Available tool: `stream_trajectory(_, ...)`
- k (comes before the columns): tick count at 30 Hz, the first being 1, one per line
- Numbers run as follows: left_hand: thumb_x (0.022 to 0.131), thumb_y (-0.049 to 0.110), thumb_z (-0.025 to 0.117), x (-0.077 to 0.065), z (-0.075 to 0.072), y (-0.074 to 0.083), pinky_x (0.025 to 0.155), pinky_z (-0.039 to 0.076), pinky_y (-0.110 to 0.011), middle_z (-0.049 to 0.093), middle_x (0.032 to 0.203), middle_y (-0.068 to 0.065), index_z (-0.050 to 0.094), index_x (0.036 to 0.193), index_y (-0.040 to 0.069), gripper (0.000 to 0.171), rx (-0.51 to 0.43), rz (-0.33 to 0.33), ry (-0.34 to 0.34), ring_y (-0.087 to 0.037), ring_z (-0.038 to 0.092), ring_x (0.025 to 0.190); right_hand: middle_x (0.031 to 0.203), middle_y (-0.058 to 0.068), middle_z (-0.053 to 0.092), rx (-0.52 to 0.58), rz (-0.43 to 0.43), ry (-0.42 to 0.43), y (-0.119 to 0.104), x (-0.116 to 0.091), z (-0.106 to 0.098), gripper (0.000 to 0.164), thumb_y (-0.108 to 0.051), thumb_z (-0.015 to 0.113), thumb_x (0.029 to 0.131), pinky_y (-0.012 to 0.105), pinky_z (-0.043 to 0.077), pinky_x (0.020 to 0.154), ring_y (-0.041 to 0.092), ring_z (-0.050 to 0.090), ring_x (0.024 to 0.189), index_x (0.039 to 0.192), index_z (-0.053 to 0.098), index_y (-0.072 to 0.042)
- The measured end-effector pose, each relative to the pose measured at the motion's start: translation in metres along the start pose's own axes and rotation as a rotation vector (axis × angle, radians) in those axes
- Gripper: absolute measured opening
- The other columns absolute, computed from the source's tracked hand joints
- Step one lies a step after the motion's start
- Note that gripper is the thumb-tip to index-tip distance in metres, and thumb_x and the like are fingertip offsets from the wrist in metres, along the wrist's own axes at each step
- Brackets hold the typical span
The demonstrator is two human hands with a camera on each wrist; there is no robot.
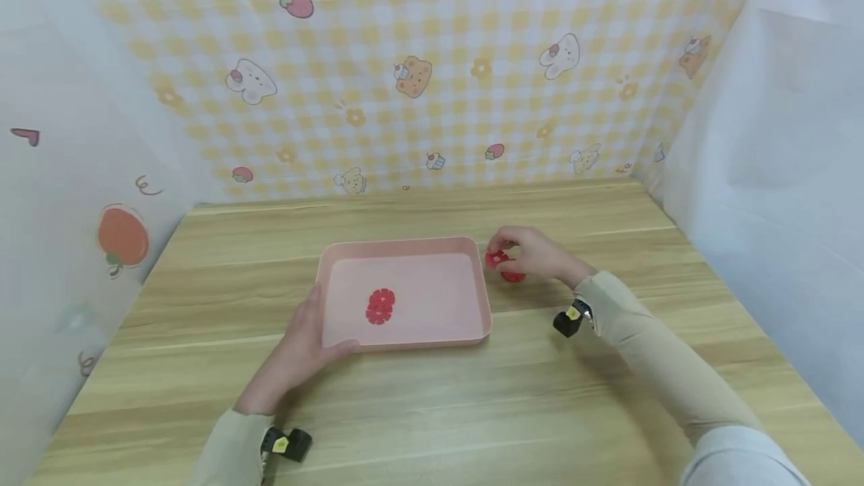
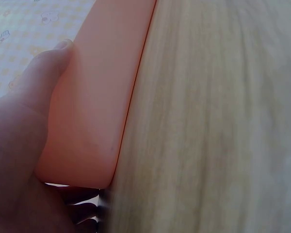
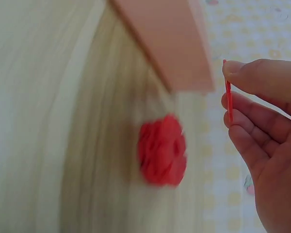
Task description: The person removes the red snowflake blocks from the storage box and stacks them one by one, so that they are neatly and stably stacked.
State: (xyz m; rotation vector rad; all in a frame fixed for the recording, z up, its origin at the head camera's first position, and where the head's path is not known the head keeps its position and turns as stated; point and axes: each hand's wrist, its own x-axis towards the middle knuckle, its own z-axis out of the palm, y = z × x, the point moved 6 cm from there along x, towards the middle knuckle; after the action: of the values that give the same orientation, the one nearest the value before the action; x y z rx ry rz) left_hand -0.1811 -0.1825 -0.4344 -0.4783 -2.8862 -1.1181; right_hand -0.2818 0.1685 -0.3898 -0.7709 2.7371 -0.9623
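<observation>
A shallow pink tray [image 1: 432, 283] lies on the table. Its near left corner is held by my left hand [image 1: 304, 340], the thumb along the near side and the fingers along the left side. Two thin red notched discs [image 1: 380, 307] lie overlapping on the tray floor, left of its middle. Just beyond the tray's right side, my right hand [image 1: 536, 253] pinches a similar red disc [image 3: 228, 92] between thumb and fingertips, seen edge-on in the right wrist view. Below that hand a small heap of red discs [image 3: 163, 150] sits on the table, partly hidden in the head view.
The wood-grain table [image 1: 432, 411] runs back to a yellow checked cloth [image 1: 459, 118] with cartoon prints. White sheets hang at left [image 1: 61, 171] and right [image 1: 776, 193]. A small black camera is strapped to each wrist.
</observation>
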Motion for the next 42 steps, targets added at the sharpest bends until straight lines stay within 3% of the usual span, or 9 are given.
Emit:
stream_trajectory(12,0.072,0.044,0.081,-0.001,0.000,0.000,0.099,0.037,-0.065,0.027,0.146,-0.029,0.003,0.151,-0.003,0.120,0.020,-0.033,-0.018,-0.045,0.035,0.127,0.104,0.004,0.066,-0.014,0.045,0.023,0.025,-0.020,0.001,0.024,-0.006,0.075,0.079,0.047,0.046,0.095,0.025,0.059,0.104,0.100,0.064,-0.011)
stream_trajectory(26,0.071,0.041,0.083,0.001,0.000,-0.001,0.099,0.038,-0.064,0.030,0.145,-0.026,0.003,0.151,0.001,0.120,-0.005,-0.014,-0.009,-0.042,0.036,0.125,0.104,0.005,0.065,-0.013,0.049,0.016,0.035,-0.022,0.004,0.028,-0.007,0.077,0.078,0.049,0.046,0.095,0.025,0.058,0.103,0.102,0.063,-0.011)
stream_trajectory(36,0.071,0.041,0.083,0.001,0.000,0.000,0.100,0.038,-0.064,0.029,0.146,-0.025,0.004,0.151,0.001,0.119,-0.002,-0.023,-0.012,-0.043,0.035,0.127,0.108,0.006,0.065,-0.009,0.077,0.038,0.030,-0.020,-0.002,0.028,-0.007,0.075,0.079,0.048,0.045,0.096,0.026,0.057,0.106,0.104,0.063,-0.010)
stream_trajectory(42,0.071,0.040,0.083,0.001,0.000,-0.001,0.099,0.038,-0.065,0.030,0.145,-0.026,0.005,0.151,0.000,0.118,-0.007,-0.017,-0.009,-0.043,0.036,0.126,0.108,0.008,0.066,-0.055,0.032,0.047,0.015,-0.009,-0.006,0.028,-0.008,0.075,0.080,0.046,0.048,0.094,0.026,0.059,0.104,0.106,0.064,-0.008)
